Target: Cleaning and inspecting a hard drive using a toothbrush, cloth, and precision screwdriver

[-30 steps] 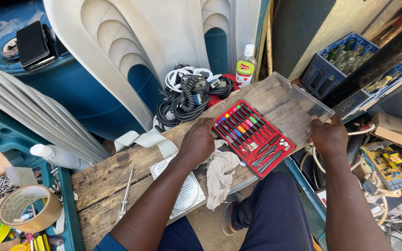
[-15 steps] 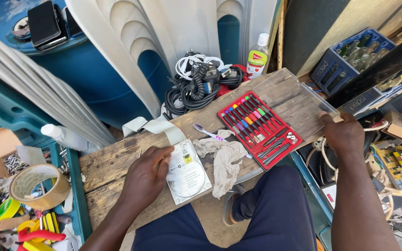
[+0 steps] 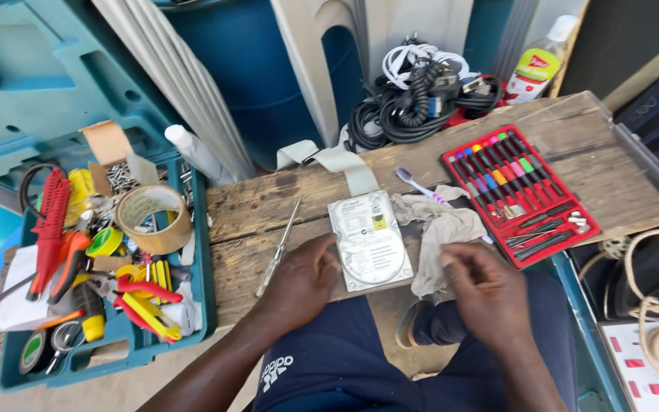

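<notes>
Left hand [image 3: 299,281] rests on the near edge of the wooden bench [image 3: 268,206], fingers loosely curled, fingertips touching the near-left corner of the silver hard drive [image 3: 368,239] lying flat mid-bench, nothing gripped. Right hand [image 3: 486,288] hovers just right of the drive, near side of the grey rag [image 3: 444,233], fingers half bent and holding nothing. Thin screwdriver [image 3: 280,246] lies left of the drive; red screwdriver set [image 3: 520,194] far right, cable pile [image 3: 413,99] far side, teal toolbox [image 3: 108,252] left with tape roll [image 3: 154,217].
</notes>
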